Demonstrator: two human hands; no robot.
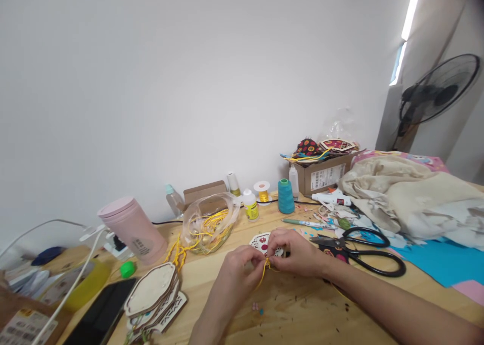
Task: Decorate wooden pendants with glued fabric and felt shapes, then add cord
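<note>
My left hand [242, 268] and my right hand [297, 251] meet over the wooden table, fingertips pinched close together. Both grip a thin yellow cord [266, 263], which appears looped or knotted between them. Its loose end hangs below my left fingers. Just behind the fingers lies a white cut-out ornament [260, 240] with dark red flower shapes, partly covered by my right hand. Beside my right wrist rest black-handled scissors [351, 249], blades toward the hand, on a dark patterned piece of cloth [333, 251].
To the left sit stacked wooden ornament pieces [151, 289], a phone [102, 312] and a pink cup [130, 229]. Behind stand a glue bottle [250, 206], a teal thread cone [286, 196] and a bag of yellow cords [212, 224]. Cloth [412, 193] and a cardboard box [321, 176] are at right.
</note>
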